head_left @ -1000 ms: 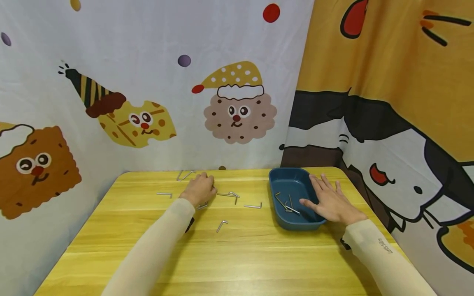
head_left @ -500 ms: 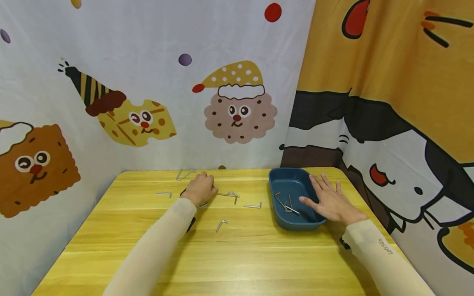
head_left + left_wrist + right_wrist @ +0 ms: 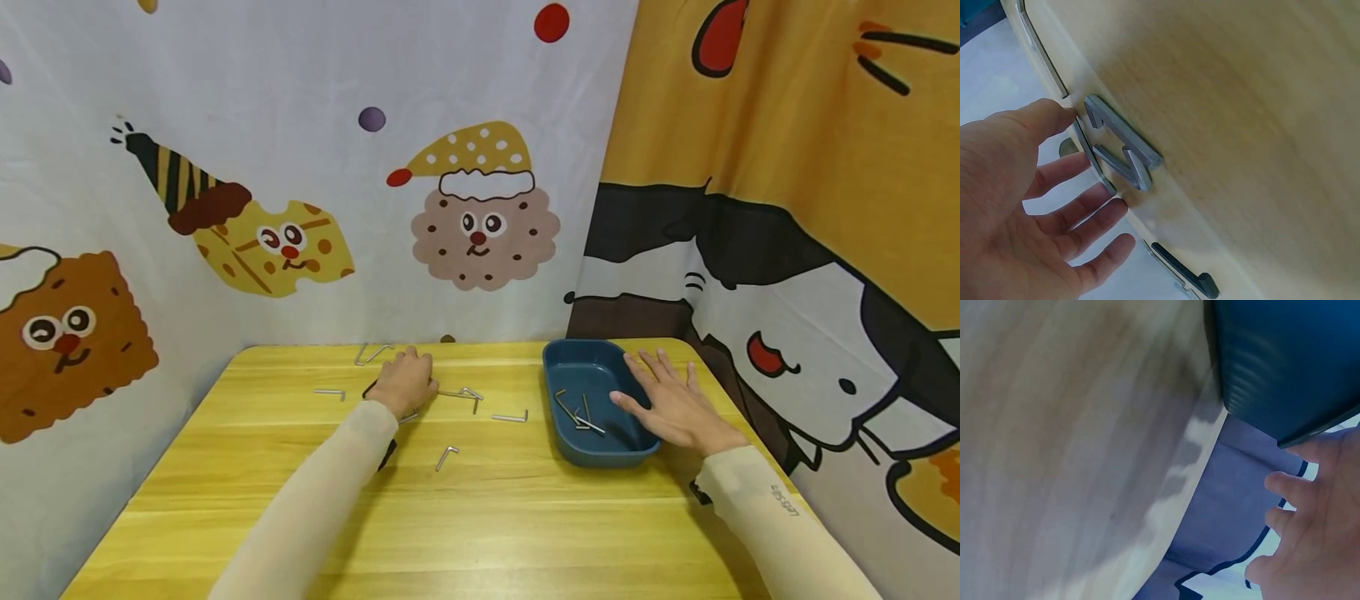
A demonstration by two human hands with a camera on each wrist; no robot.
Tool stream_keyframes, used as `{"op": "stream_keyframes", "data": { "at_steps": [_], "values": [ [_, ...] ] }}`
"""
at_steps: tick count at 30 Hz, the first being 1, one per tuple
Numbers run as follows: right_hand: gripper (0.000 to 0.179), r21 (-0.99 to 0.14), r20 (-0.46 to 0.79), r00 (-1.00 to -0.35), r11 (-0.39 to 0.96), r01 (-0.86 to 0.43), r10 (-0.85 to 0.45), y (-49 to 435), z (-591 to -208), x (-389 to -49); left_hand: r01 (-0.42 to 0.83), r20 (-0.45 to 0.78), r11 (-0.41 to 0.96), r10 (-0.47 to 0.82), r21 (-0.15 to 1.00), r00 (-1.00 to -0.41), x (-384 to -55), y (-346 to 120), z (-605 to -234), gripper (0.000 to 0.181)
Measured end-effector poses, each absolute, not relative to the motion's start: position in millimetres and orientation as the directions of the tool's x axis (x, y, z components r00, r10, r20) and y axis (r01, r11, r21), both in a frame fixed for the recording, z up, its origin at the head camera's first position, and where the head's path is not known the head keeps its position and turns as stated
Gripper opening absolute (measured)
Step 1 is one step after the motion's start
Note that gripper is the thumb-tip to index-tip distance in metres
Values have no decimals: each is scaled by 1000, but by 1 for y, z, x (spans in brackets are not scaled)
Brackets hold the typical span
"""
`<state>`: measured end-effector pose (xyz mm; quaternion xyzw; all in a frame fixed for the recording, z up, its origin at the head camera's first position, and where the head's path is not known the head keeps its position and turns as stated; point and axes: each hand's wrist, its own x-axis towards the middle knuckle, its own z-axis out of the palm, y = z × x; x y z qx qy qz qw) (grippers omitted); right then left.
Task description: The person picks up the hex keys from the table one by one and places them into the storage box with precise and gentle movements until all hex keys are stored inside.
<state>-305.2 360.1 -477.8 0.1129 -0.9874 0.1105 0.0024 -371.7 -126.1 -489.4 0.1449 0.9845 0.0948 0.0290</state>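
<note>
On the table [image 3: 480,533], the tray [image 3: 603,459] is placed at right; some hex keys [image 3: 591,426] are laid in it, others are spread to its left.

Bright, even light in the head view, spread across the wooden tabletop [image 3: 480,533], with soft shading beside the left sleeve [image 3: 307,508] at lower left; fairly crisp here. Over to the left wrist: dimmer, hazier, wood grain smeared, but dull highlights pick out the hex keys [image 3: 1124,131] just left of centre. And on the right wrist, a finger-edged shadow falls mid-frame, pale banded glare lines the blue tray [image 3: 1260,369] at upper right, fine detail mushy.
</note>
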Motion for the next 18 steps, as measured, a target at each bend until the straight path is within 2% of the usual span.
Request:
{"op": "stream_keyframes", "data": {
  "at_steps": [9,18],
  "values": [
    [103,-238,27,-976,946,-218,-218,359,-481,-304,282,-29,941,293,187,-956,-370,-127,-490,45],
    [104,-220,31,-974,949,-224,-222,360,-479,-304,338,39,933,335,122,-941,-363,-128,-485,42]
  ]
}}
